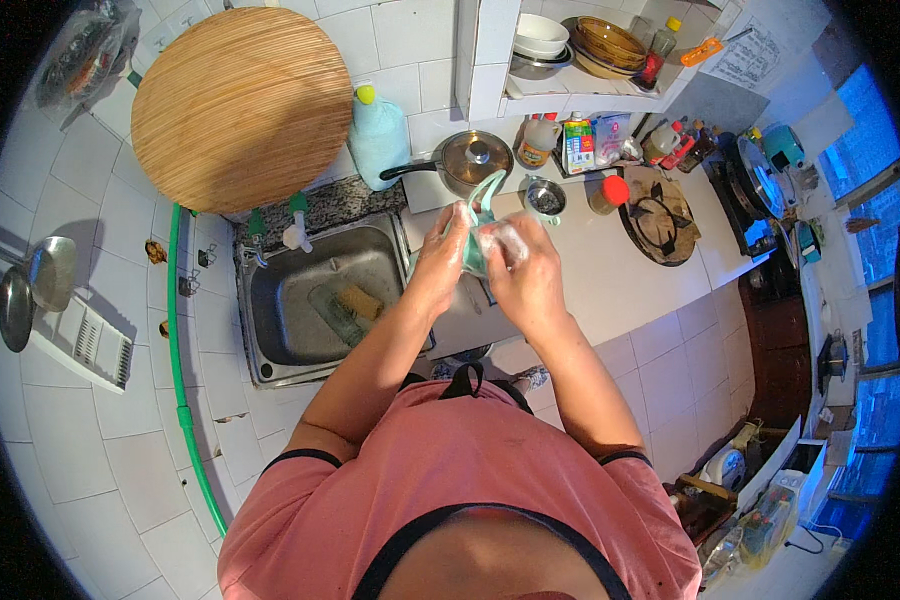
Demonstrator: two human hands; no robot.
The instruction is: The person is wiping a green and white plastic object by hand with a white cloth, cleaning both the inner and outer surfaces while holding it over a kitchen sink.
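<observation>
My left hand (444, 259) grips a pale green plastic utensil (486, 196) with a looped top, held up over the counter near the sink's right edge. Its lower part is largely covered by my fingers, so its exact kind is unclear. My right hand (529, 274) presses a white, foamy wad (506, 241) against it; lather hides whether this is a cloth or a sponge. Suds also coat the left fingers. On the counter beneath the hands lies a knife-like utensil (471, 292), partly hidden by them.
To the left, the steel sink (259, 360) holds a yellowish sponge (360, 301) and a greenish, see-through item. Behind stand a lidded saucepan (476, 161), a small metal cup (546, 196) and a red-lidded jar (610, 195). A gas burner (660, 217) sits right. A round wooden board (240, 109) leans above the sink.
</observation>
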